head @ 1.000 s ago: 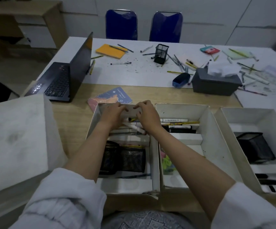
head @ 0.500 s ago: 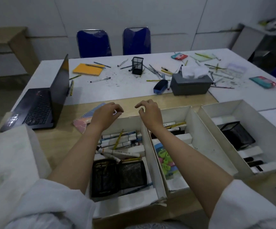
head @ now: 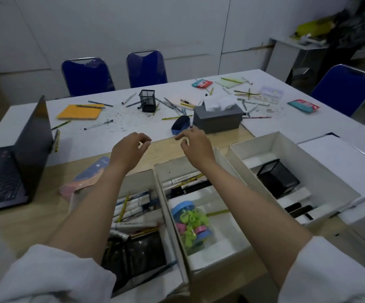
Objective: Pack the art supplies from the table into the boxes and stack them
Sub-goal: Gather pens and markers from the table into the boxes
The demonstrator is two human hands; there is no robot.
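Note:
Three white boxes stand side by side in front of me. The left box (head: 143, 178) holds markers, pencils and a black mesh holder (head: 142, 252). The middle box (head: 223, 158) holds markers (head: 181, 179) and a clear jar of coloured clips (head: 191, 224). The right box (head: 275, 142) holds another black mesh cup (head: 277, 179) and dark pens. My left hand (head: 127, 152) and my right hand (head: 195, 145) hover empty above the far ends of the boxes, fingers loosely curled. Loose pens and pencils (head: 172, 103) lie scattered on the white table beyond, around a mesh pen cup (head: 147, 100).
An open laptop (head: 17, 158) sits at the left, a notebook (head: 87, 174) beside the left box. A grey tissue box (head: 217, 115), a blue case (head: 180, 125), an orange notebook (head: 79, 111) and packets lie farther back. Blue chairs (head: 146, 68) line the table. A white lid (head: 352, 162) rests at right.
Both hands have lifted out of the left box and moved forward and apart, holding nothing. The view has tilted up toward the far table.

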